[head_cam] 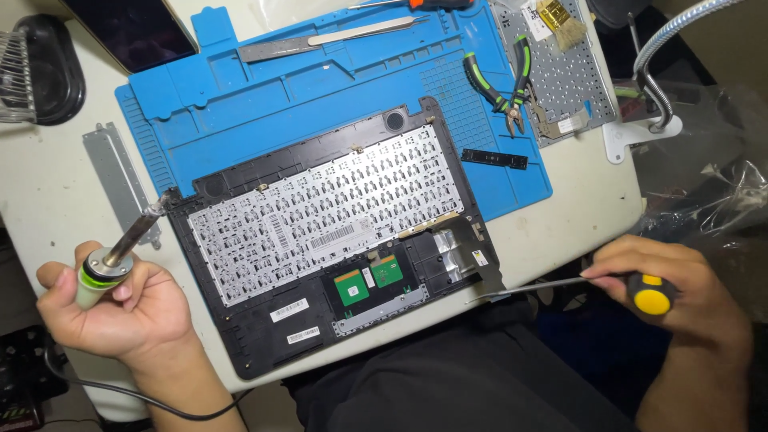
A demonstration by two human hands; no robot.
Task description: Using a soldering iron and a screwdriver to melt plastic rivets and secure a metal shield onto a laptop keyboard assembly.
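**Soldering iron meets the laptop case's corner**

While the left hand (112, 300) clenches a soldering iron (128, 240), its tip touches the upper left corner of the laptop palmrest case (240, 336), which lies keyboard-back up, half on the blue work mat (264, 104). The right hand (668, 292) grasps a yellow-capped screwdriver (560, 284), blade tip at the case's lower right edge. Judging by this, plastic fastenings are being melted loose; the next move calls for steady heat and gentle prying.

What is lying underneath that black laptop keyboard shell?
The laptop shell rests partly on a blue work mat, its near part on the white table. Whatever lies beneath its middle is covered.
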